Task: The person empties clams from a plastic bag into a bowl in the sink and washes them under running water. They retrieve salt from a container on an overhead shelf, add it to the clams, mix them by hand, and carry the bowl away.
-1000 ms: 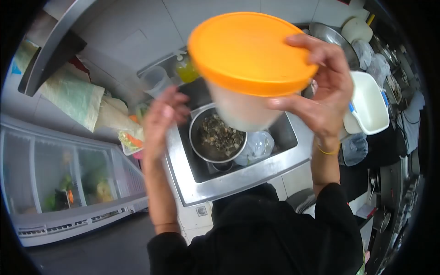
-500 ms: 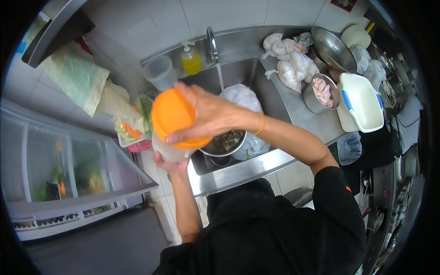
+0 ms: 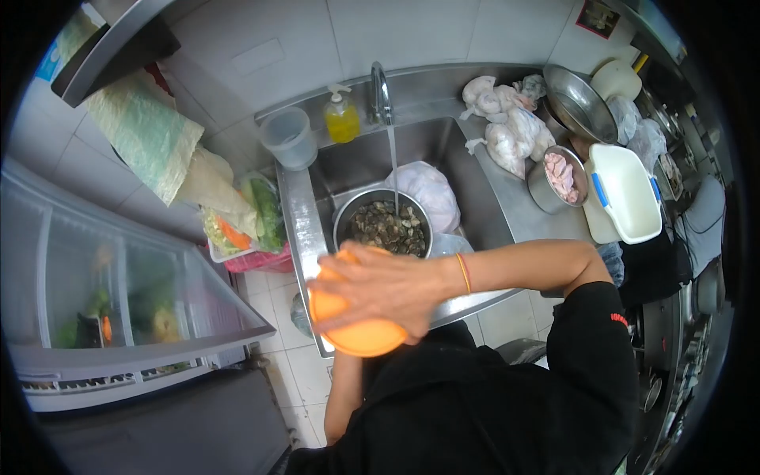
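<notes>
Just below the centre of the frame, the right hand point(image 3: 388, 289) holds the orange lid point(image 3: 366, 338) from above, fingers spread across its top. The left forearm point(image 3: 343, 396) comes up underneath, but the left hand is hidden from me, so I can't tell how it is closed. Just beyond, a metal pot point(image 3: 340, 228) of dark pieces sits in the sink point(image 3: 492, 202), with water point(image 3: 393, 170) falling into it from the tap point(image 3: 380, 89).

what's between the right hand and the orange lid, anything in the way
Nothing visible: the right hand lies directly across the top of the orange lid. The left hand is out of sight, so its contact can't be checked.
</notes>
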Tool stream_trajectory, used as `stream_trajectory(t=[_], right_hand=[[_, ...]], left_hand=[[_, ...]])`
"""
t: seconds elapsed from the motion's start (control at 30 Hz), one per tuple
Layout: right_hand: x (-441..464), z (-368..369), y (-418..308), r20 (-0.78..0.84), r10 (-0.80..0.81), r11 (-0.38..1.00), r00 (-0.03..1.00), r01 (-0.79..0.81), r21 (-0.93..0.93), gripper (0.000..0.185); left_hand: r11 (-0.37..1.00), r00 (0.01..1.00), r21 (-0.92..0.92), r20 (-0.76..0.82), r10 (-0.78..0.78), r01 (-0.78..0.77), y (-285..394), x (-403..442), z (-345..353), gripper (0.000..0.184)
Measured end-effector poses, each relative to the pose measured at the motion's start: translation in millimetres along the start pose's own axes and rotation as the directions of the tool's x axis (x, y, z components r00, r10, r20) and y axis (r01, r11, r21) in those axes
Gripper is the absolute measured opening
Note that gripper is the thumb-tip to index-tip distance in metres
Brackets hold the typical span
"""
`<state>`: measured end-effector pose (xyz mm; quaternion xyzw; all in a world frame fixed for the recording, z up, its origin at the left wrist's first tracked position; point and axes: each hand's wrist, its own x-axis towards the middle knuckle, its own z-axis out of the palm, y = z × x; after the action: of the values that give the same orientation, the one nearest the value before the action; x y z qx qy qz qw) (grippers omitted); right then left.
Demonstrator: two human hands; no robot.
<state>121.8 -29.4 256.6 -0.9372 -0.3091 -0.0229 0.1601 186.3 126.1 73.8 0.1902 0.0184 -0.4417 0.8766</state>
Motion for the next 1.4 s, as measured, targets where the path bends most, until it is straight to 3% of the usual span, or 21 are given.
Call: stream_trajectory(t=[0.07,0.1,0.2,0.23,0.3,0.37,0.4,0.43,0.5,0.57,0.6,0.73,0.8,0.87,0.9,1.0,1.03,1.1,1.2,1.3,1.4], right_hand=[[-14,11,1,0.042,-0.172,0.980,0.984,0.175,-0.094,0.110],[-21,7,0,0.127,-0.179,0.977,0.976,0.192,-0.095,0.105],[-53,19,13,-0.006,-0.275,0.961,0.961,0.275,0.016,0.111],[-60,23,21,-0.021,-0.282,0.949,0.959,0.282,0.138,0.103],[-86,24,42,-0.188,-0.043,0.968,0.981,0.088,0.234,0.090],[-116,35,89,-0.380,0.214,0.953,0.900,-0.107,0.282,0.071],[-132,53,129,-0.493,0.332,0.935,0.804,-0.210,0.287,0.059],[-147,68,162,-0.592,0.535,0.845,0.602,-0.364,0.393,0.042],[-169,95,251,-0.650,0.677,0.658,0.345,-0.680,0.324,0.033],[-173,105,316,-0.550,0.788,0.542,0.276,-0.735,0.407,0.030],[-167,106,341,-0.545,0.795,0.527,0.267,-0.750,0.399,0.030],[-129,116,411,-0.448,0.805,0.565,0.389,-0.734,0.376,0.032],[-112,114,424,-0.353,0.816,0.568,0.458,-0.747,0.346,0.035],[-103,116,432,-0.379,0.785,0.603,0.490,-0.744,0.287,0.039],[-100,119,440,-0.396,0.769,0.617,0.502,-0.744,0.256,0.041],[-99,127,459,-0.423,0.690,0.700,0.587,-0.691,0.182,0.044],[-101,130,465,-0.341,0.719,0.678,0.606,-0.719,0.152,0.043],[-98,101,445,-0.153,0.765,0.641,0.626,-0.764,0.077,0.042],[-90,102,443,-0.033,0.786,0.618,0.618,-0.786,-0.008,0.042],[-93,149,471,-0.285,0.687,0.697,0.668,-0.717,-0.001,0.043],[-93,206,545,-0.175,0.763,0.634,0.623,-0.773,0.013,0.037]], left_hand=[[0.988,0.987,0.027,0.048,-0.153,0.152,-8,0,-4,0.077],[0.978,0.977,0.037,0.060,-0.207,0.205,-14,-1,-6,0.076],[0.950,0.949,0.047,0.043,-0.311,0.309,-35,-1,-13,0.073],[0.945,0.945,0.040,0.026,-0.327,0.325,-44,-3,-15,0.072],[0.943,0.943,0.023,-0.026,-0.332,0.333,-57,-12,-22,0.070],[0.957,0.953,-0.005,-0.090,-0.289,0.290,-70,-26,-29,0.069],[0.965,0.957,-0.025,-0.122,-0.262,0.261,-74,-34,-28,0.068],[0.973,0.962,-0.054,-0.150,-0.230,0.224,-78,-43,-27,0.067],[0.975,0.970,-0.150,-0.157,-0.187,0.164,-84,-56,-12,0.065],[0.959,0.976,-0.262,-0.156,-0.155,0.110,-93,-62,7,0.063],[0.959,0.979,-0.268,-0.156,-0.133,0.088,-100,-63,5,0.063],[0.959,0.989,-0.282,-0.147,-0.029,-0.014,-123,-72,-26,0.064],[0.985,0.973,-0.157,-0.227,0.030,-0.066,-124,-76,-20,0.063],[0.992,0.925,0.093,-0.363,0.114,-0.086,-131,-76,-8,0.063],[0.981,0.909,-0.100,-0.400,0.115,-0.168,-138,-69,6,0.064],[0.990,0.943,-0.045,-0.312,0.117,-0.137,-138,-64,29,0.058],[0.994,0.910,0.041,-0.400,0.107,-0.098,-137,-64,28,0.055],[0.992,0.895,0.061,-0.427,0.126,-0.111,-137,-63,22,0.054],[0.993,0.890,0.047,-0.439,0.122,-0.113,-136,-65,19,0.051],[0.988,0.871,0.021,-0.470,0.142,-0.150,-135,-71,31,0.049],[0.973,0.882,-0.069,-0.440,0.167,-0.218,-138,-78,26,0.049]])
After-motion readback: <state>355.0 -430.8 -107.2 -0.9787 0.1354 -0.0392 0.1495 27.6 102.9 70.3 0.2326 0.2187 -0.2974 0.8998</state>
